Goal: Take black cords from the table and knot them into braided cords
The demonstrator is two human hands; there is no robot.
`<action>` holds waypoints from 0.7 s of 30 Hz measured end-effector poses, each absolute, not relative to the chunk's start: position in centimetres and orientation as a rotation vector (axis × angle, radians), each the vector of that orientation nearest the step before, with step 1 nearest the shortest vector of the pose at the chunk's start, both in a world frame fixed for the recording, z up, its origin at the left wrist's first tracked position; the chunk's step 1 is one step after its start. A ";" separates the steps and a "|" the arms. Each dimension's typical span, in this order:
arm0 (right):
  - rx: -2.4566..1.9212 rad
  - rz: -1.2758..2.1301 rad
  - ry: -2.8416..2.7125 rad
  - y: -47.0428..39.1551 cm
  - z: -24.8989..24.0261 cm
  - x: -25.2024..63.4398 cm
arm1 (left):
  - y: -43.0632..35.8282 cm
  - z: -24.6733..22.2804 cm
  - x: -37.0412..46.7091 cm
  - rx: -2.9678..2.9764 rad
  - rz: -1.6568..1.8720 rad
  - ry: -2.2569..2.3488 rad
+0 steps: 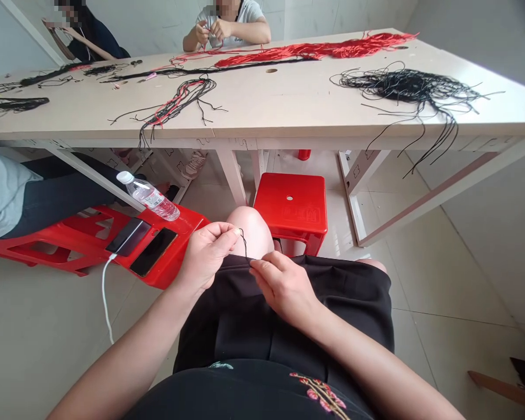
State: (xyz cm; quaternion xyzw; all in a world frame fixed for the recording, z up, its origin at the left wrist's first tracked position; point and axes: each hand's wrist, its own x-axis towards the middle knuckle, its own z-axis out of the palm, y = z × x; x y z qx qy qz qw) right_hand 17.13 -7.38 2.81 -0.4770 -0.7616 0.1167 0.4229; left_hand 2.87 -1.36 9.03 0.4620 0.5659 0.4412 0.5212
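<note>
Over my lap, a thin black cord (245,244) runs in a short stretch between my two hands. My left hand (207,251) pinches its upper end between thumb and forefinger. Lower and to the right, my right hand (282,283) grips the other end with its fingers closed and knuckles up. The cord looks slightly kinked or twisted near the left fingertips; whether it is knotted I cannot tell. Any cord inside the right hand is hidden by the fingers.
On the table (280,111) lie a black cord heap (406,87), a red cord bundle (332,51) and a black-and-red bundle (177,102). Red stools (291,201) stand below; one holds a water bottle (151,197), a phone (153,252) and a power bank (128,236). Other people sit around.
</note>
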 end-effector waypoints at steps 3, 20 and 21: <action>-1.155 0.214 -2.075 -7.0 4.5 17.3 | -1.7 8.6 3.1 1.213 1.014 1.365; -1.120 0.639 -1.606 -4.1 6.0 17.8 | -2.0 8.7 2.9 1.074 0.875 1.236; -1.124 0.612 -1.623 -4.1 5.9 17.7 | -2.0 8.7 2.8 1.061 0.870 1.231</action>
